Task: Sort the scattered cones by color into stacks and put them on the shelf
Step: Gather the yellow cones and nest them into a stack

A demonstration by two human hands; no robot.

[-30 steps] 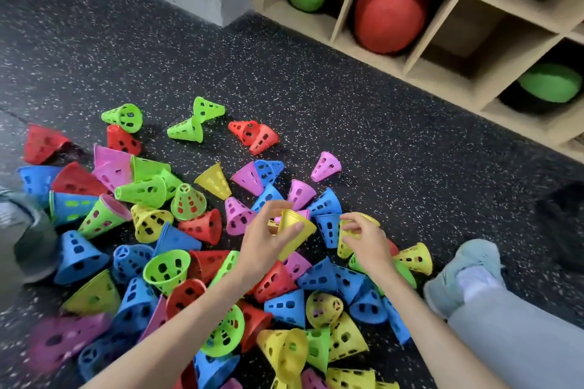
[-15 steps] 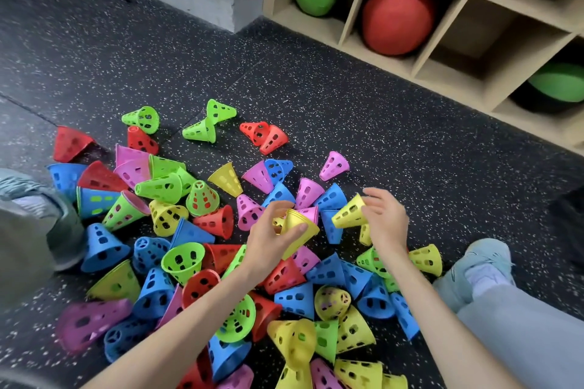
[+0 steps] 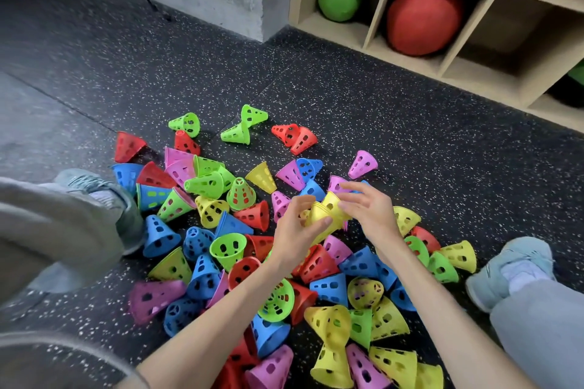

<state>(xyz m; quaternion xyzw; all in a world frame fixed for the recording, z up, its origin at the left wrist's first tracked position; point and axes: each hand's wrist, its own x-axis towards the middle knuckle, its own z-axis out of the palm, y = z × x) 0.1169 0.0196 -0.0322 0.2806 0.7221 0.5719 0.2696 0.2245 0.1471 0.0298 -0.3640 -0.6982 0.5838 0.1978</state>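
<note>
The shelf (image 3: 493,50) at the back holds balls but no cones, and the mixed cones (image 3: 227,249) lie scattered on the floor (image 3: 395,123): the sorting looks barely begun. Over the heap, the left hand (image 3: 297,230) grips a short yellow stack (image 3: 325,215) while the right hand (image 3: 369,211) pinches its top cone. Next, probably, seat that cone squarely, then reach for another yellow one.

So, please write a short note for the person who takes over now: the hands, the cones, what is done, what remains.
Left hand grips the yellow cone stack. Right hand holds its far end, fitting a cone on.
Done: only this small yellow stack is begun.
Left: the mixed cones lie scattered on the floor; no cones are on the shelf, which holds green and red balls.
</note>
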